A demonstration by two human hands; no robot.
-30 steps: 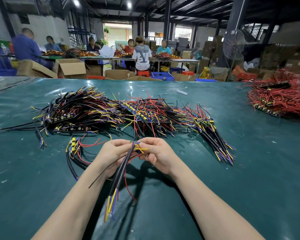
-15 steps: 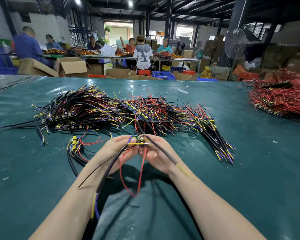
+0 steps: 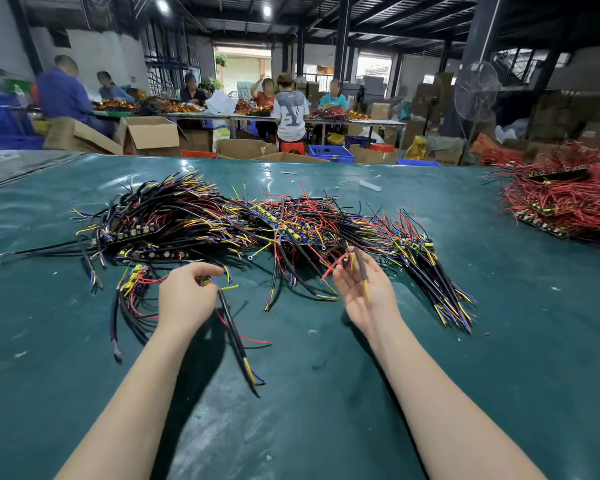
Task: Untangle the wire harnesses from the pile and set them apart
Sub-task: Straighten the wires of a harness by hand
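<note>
I am working through the sorting step: one harness in each hand, the two hanging apart with no wire that I can see running between them, so the setting-down part is what I am coming to.

Just to the left of my left grip, a small bunch (image 3: pixel 136 289) of loose harnesses is lying on the table (image 3: pixel 326 427), apart from the main pile. I judge that to be the set-aside spot. My left hand (image 3: pixel 187 299) is hovering low, knuckles up and wrist bent, with the fingers curling round the plug end of a long harness (image 3: pixel 236 341). Its black cable is trailing back toward me and its tip is resting on the table below my grip.

Beyond both hands the main pile (image 3: pixel 222 220) is sprawling across the table, thick and knotted.

My right hand (image 3: pixel 364 292) is turning palm up near the pile's front edge. It seems to be pinching the top of a short harness (image 3: pixel 361 271) between thumb and fingertips, though the blur there is making that hard to swear to. A black wire with a yellow tip is lying across the palm.

Well off to the right, a red pile (image 3: pixel 561 202) is sitting untouched.

Next I am looking to lay each harness down beside the bunch, straight, so the tails are not crossing again.
</note>
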